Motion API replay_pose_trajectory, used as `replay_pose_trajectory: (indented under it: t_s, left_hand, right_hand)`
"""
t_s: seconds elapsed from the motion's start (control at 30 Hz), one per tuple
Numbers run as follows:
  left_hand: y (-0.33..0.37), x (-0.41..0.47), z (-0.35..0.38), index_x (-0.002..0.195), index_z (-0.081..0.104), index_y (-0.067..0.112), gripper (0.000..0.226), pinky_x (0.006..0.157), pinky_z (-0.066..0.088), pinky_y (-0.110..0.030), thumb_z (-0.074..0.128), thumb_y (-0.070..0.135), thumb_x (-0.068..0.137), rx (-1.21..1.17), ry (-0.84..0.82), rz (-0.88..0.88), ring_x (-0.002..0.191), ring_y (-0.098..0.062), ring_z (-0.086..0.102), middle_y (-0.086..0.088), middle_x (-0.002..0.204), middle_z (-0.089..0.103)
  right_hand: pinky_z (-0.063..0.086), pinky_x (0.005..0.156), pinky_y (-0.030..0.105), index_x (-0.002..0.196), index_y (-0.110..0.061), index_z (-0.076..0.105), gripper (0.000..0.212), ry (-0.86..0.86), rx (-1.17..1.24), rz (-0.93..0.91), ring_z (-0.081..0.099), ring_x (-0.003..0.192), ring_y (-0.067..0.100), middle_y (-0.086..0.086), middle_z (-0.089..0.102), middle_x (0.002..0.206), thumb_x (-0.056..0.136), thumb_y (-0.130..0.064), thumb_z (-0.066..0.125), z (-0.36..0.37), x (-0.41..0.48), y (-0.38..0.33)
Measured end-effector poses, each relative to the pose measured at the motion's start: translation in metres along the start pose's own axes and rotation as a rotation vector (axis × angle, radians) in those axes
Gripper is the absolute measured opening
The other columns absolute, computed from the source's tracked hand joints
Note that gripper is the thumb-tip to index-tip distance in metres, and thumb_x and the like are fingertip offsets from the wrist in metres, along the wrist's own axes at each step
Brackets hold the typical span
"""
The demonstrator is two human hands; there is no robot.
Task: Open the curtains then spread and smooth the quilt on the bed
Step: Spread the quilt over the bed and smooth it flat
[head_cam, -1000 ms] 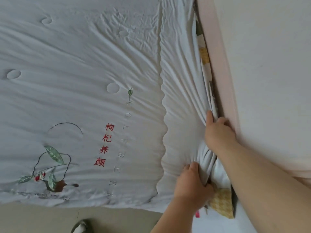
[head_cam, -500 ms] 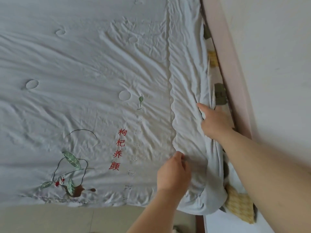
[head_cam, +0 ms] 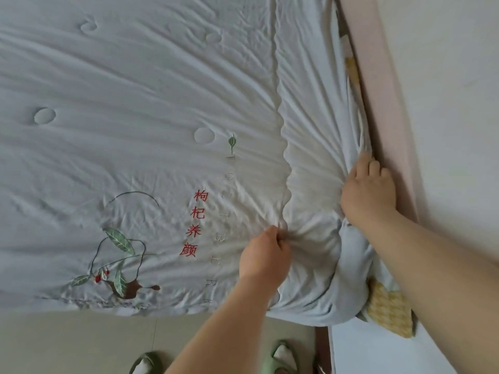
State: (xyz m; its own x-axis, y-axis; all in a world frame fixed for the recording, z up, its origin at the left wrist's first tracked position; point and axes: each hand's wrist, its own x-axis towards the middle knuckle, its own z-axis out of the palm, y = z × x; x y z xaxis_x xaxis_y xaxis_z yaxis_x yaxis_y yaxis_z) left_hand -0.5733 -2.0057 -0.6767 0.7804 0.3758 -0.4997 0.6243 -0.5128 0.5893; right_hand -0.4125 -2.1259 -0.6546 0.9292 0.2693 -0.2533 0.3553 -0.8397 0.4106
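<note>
Head view: shows the pale quilt [head_cam: 135,98] lying spread over the bed [head_cam: 383,354], bunched at the near corner beside the pink rail [head_cam: 378,103]. Shows the left grip [head_cam: 266,255] closed, pinching a fold by the scalloped seam [head_cam: 280,130], and the right grip [head_cam: 368,193] curled into the gathered edge next to the rail. Seems soft, light, limp, easily wrinkled. Probably best to take at edge and corner, pulling outward.

Pink bed rail [head_cam: 378,90] meets pale wall [head_cam: 445,76]; floor [head_cam: 67,344] is beige
</note>
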Motion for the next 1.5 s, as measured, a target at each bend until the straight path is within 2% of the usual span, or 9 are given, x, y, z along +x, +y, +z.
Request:
replay_pose_trajectory:
  t_s: [0.13, 0.27, 0.57, 0.7, 0.87, 1.0, 1.23, 1.4, 1.5]
  left_hand:
    - [-0.009, -0.012, -0.007, 0.089, 0.054, 0.016, 0.019, 0.053, 0.041, -0.029, 0.037, 0.024, 0.092, 0.028, 0.024, -0.049, 0.066, -0.018, 0.055, 0.001, 0.076, 0.059]
    - [-0.021, -0.029, -0.010, 0.085, 0.051, 0.014, 0.017, 0.051, 0.033, -0.029, 0.037, 0.023, 0.091, 0.100, 0.009, -0.085, 0.065, -0.021, 0.050, 0.000, 0.073, 0.055]
    - [-0.040, -0.045, -0.020, 0.089, 0.052, 0.014, 0.017, 0.057, 0.035, -0.031, 0.036, 0.020, 0.093, 0.162, 0.039, -0.057, 0.070, -0.026, 0.051, -0.001, 0.077, 0.056]
    - [-0.054, -0.051, -0.016, 0.086, 0.053, 0.014, 0.020, 0.051, 0.035, -0.029, 0.037, 0.022, 0.095, 0.123, 0.043, -0.109, 0.064, -0.019, 0.051, 0.000, 0.075, 0.055]
    - [-0.061, -0.061, -0.012, 0.085, 0.052, 0.013, 0.020, 0.049, 0.034, -0.029, 0.037, 0.021, 0.094, 0.124, 0.037, -0.123, 0.063, -0.018, 0.052, -0.002, 0.075, 0.057]
    - [-0.056, -0.065, -0.015, 0.089, 0.053, 0.014, 0.018, 0.053, 0.037, -0.030, 0.036, 0.020, 0.093, 0.146, 0.023, -0.132, 0.068, -0.021, 0.053, -0.001, 0.078, 0.058]
    - [-0.076, -0.068, -0.034, 0.078, 0.046, 0.016, 0.021, 0.051, 0.033, -0.029, 0.034, 0.023, 0.095, 0.199, 0.023, -0.105, 0.062, -0.019, 0.048, 0.001, 0.071, 0.053]
    - [-0.112, -0.067, -0.067, 0.089, 0.055, 0.018, 0.020, 0.048, 0.034, -0.027, 0.036, 0.023, 0.095, 0.199, 0.118, -0.157, 0.063, -0.014, 0.054, 0.002, 0.075, 0.059]
    - [-0.139, -0.068, -0.091, 0.096, 0.055, 0.019, 0.016, 0.053, 0.037, -0.027, 0.039, 0.021, 0.094, 0.193, 0.193, -0.199, 0.069, -0.018, 0.056, 0.002, 0.087, 0.058]
  right_hand:
    - [0.032, 0.103, 0.040, 0.137, -0.007, 0.033, 0.073, -0.200, 0.243, 0.050, 0.034, 0.124, 0.038, 0.021, 0.009, 0.150, 0.080, -0.044, 0.059, -0.022, -0.035, -0.013]
    - [0.043, 0.074, 0.036, 0.139, -0.018, 0.025, 0.066, -0.386, 0.384, 0.019, 0.052, 0.095, 0.033, 0.019, 0.019, 0.136, 0.082, -0.023, 0.058, -0.031, -0.073, -0.010]
    - [0.049, 0.081, 0.036, 0.151, -0.016, 0.000, 0.064, -0.160, 0.022, 0.017, 0.060, 0.098, 0.031, 0.022, 0.041, 0.126, 0.096, -0.013, 0.033, -0.003, -0.098, 0.038]
    - [0.047, 0.070, 0.036, 0.146, -0.024, 0.019, 0.063, -0.085, 0.456, -0.057, 0.061, 0.087, 0.032, 0.011, 0.061, 0.101, 0.091, -0.030, 0.049, 0.002, -0.112, 0.025]
    - [0.046, 0.086, 0.036, 0.149, -0.036, 0.010, 0.092, -0.303, 0.826, -0.169, 0.055, 0.112, 0.030, 0.005, 0.052, 0.125, 0.079, -0.025, 0.069, 0.002, -0.122, 0.011]
    - [0.045, 0.089, 0.038, 0.143, -0.032, 0.028, 0.054, -0.294, 0.473, -0.124, 0.054, 0.110, 0.035, 0.016, 0.048, 0.125, 0.094, -0.012, 0.040, 0.007, -0.121, 0.036]
    - [0.048, 0.082, 0.036, 0.152, -0.019, 0.010, 0.061, -0.128, -0.076, -0.038, 0.054, 0.104, 0.033, 0.021, 0.031, 0.133, 0.096, -0.013, 0.033, 0.019, -0.142, 0.014]
    - [0.017, 0.114, 0.043, 0.149, -0.001, 0.017, 0.057, -0.079, -0.257, -0.143, 0.008, 0.142, 0.039, 0.026, -0.013, 0.155, 0.097, -0.022, 0.030, -0.003, -0.134, -0.040]
    - [-0.003, 0.117, 0.052, 0.149, 0.001, 0.010, 0.071, -0.076, -0.138, -0.248, -0.009, 0.144, 0.042, 0.028, -0.013, 0.155, 0.094, -0.031, 0.041, -0.023, -0.124, -0.086]
